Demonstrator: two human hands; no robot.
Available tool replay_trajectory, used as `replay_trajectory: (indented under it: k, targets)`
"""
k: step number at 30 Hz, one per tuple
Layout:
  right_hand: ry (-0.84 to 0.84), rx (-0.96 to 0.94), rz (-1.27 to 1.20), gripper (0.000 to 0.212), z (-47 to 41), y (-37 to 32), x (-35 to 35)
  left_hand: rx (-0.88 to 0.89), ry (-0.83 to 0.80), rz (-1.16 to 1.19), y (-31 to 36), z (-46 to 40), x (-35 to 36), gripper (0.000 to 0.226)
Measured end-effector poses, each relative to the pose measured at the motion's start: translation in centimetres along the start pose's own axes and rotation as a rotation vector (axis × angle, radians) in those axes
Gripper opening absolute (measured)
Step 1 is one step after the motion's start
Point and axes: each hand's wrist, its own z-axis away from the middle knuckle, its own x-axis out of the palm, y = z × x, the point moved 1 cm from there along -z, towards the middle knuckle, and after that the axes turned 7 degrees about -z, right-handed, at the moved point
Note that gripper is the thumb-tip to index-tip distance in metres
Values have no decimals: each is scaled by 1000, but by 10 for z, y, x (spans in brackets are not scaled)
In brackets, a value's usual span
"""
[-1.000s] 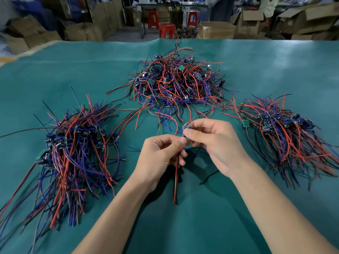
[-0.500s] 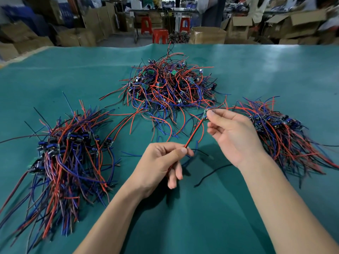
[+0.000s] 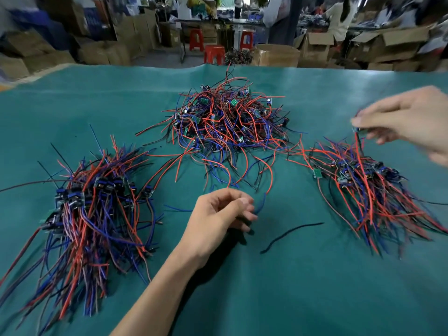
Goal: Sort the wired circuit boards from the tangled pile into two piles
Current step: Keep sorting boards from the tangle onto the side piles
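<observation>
Head view, from left to right across the green table (image 3: 291, 287): the left pile (image 3: 94, 209) lies as a combed bundle, its small boards bunched at the top and red, blue and black wires trailing toward the near edge. Just right of it, near the middle, the left hand (image 3: 215, 219) hovers over the cloth with fingers loosely curled; it seems to hold nothing, though a blue wire end passes close by its fingertips and I cannot tell whether they touch. Behind it sits the tangled pile (image 3: 228, 122), a heap with plenty of boards left in it. A loose black wire (image 3: 291, 236) lies alone on the cloth. Further right is the right pile (image 3: 368, 183), and directly above its far end the right hand (image 3: 409, 122), blurred, pinches a wired board (image 3: 356, 129) between thumb and fingers, its red wire hanging down onto the pile.

The step in hand looks like dropping this board onto the right pile. That calls for lowering it so its wires run with the others, letting go, then reaching to the tangle for another board.
</observation>
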Motion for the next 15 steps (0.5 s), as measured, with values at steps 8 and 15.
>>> replay_trajectory:
  k: [8,15]
  targets:
    - [-239,-110,871,12,-34,2,78,130,391,-241,-1,-3,-11,16]
    - [-373,-162,626,36,-70,-5,209,194,487,-583,-4,-4,-14,14]
